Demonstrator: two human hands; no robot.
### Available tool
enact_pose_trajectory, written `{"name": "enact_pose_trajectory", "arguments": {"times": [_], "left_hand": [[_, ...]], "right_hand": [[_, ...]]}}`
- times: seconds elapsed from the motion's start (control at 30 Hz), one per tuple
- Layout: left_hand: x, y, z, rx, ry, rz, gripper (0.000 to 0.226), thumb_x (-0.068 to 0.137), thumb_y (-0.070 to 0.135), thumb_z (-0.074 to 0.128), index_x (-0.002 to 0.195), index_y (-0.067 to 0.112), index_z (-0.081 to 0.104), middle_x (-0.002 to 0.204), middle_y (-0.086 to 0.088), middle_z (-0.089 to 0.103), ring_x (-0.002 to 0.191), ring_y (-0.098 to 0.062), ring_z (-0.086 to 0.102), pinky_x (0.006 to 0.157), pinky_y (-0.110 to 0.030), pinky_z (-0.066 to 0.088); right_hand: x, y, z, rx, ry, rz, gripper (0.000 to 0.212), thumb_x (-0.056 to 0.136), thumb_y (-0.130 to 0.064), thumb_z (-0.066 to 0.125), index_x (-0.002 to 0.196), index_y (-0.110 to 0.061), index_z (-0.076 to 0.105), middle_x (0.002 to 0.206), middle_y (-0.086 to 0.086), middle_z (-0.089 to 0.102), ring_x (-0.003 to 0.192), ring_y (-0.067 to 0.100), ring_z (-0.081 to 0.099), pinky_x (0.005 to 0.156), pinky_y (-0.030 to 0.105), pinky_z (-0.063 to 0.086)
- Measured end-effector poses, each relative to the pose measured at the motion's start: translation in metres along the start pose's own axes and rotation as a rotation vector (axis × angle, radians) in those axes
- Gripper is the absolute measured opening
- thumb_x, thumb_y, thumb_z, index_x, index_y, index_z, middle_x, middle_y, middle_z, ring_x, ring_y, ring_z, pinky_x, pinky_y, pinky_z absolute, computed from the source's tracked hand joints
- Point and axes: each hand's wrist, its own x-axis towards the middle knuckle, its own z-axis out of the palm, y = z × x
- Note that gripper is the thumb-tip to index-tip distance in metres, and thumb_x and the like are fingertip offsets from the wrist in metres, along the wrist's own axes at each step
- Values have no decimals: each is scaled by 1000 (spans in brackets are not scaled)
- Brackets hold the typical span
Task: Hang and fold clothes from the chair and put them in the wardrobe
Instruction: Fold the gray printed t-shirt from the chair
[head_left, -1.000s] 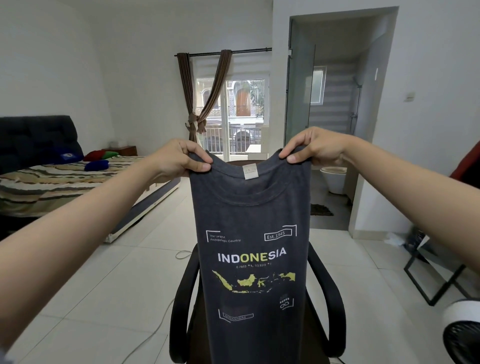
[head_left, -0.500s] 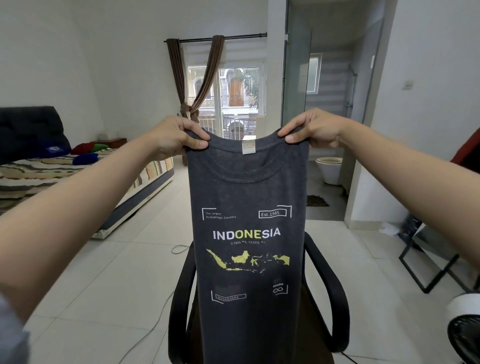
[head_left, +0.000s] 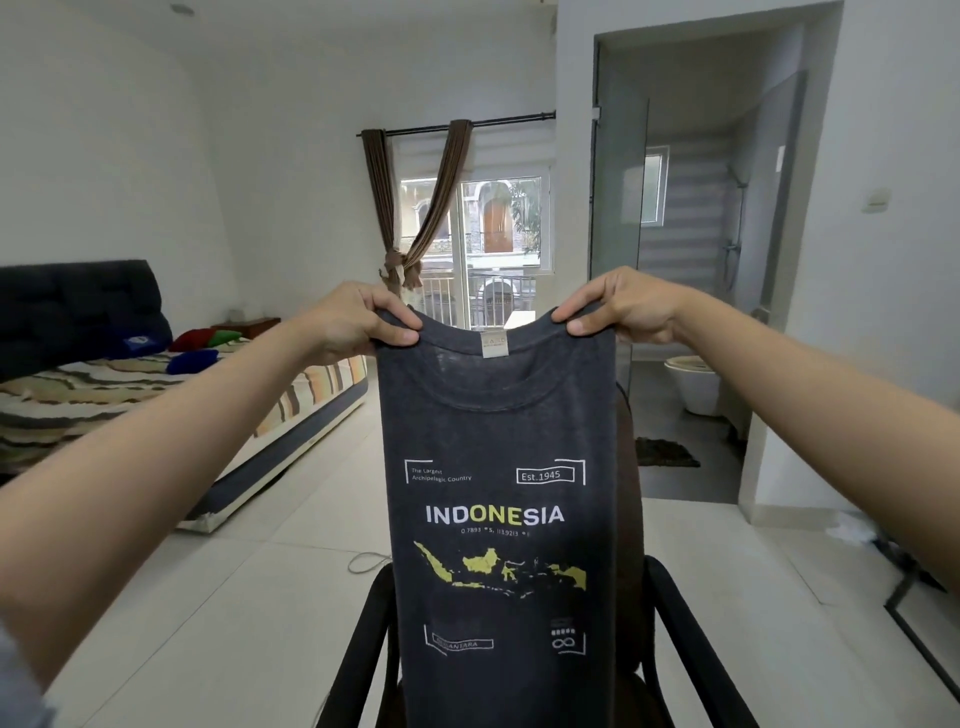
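Head | hands (head_left: 358, 325) pinch T-shirt (head_left: 498, 519) | hem cut off, chair (head_left: 675, 613) mostly hidden

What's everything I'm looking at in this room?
T-shirt: one, dark grey, INDONESIA print, held up centre.
Chair: one, black, behind the shirt.
Bed: one, striped cover, left.
Curtains: brown, tied, at the window.
Toilet: one, white, in the bathroom at right.
Cable: one, pale, on the floor.
Left hand: pinches the shirt's left shoulder.
Right hand: pinches its right shoulder.
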Motion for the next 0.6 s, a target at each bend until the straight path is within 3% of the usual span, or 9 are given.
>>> {"name": "enact_pose_trajectory", "arguments": {"times": [0.3, 0.4, 0.53, 0.6], "left_hand": [[48, -20, 13, -4, -20, -29, 20, 62, 1, 73, 60, 21, 73, 85, -5, 65, 86, -21, 63, 78, -31, 57], [43, -27, 20, -1, -51, -45, 31, 72, -7, 67, 59, 20, 72, 84, -4, 64, 82, -19, 63, 67, -22, 57], [12, -40, 35, 7, -121, -74, 20, 62, 2, 71, 60, 22, 73, 81, -2, 66, 84, -18, 62, 71, -26, 54], [-13, -51, 46, 12, -149, -90, 23, 63, 0, 71, 58, 23, 73, 71, 3, 68, 75, -14, 63, 66, -23, 51]], "right_hand": [[44, 37, -24, 30, 9, 6, 38, 79, 14, 59, 69, -16, 78, 78, -1, 75, 74, 9, 70, 68, 16, 55], [38, 49, -19, 54, -23, 29, 39, 80, 15, 57, 69, -16, 78, 78, -1, 75, 74, 9, 71, 68, 16, 55], [14, 65, 1, 85, -73, 68, 41, 80, 17, 54, 68, -15, 78, 77, 0, 75, 72, 9, 71, 65, 15, 55], [-7, 75, 15, 74, -79, 98, 40, 80, 17, 55, 69, -14, 77, 77, 0, 75, 73, 10, 71, 65, 16, 55]]}}
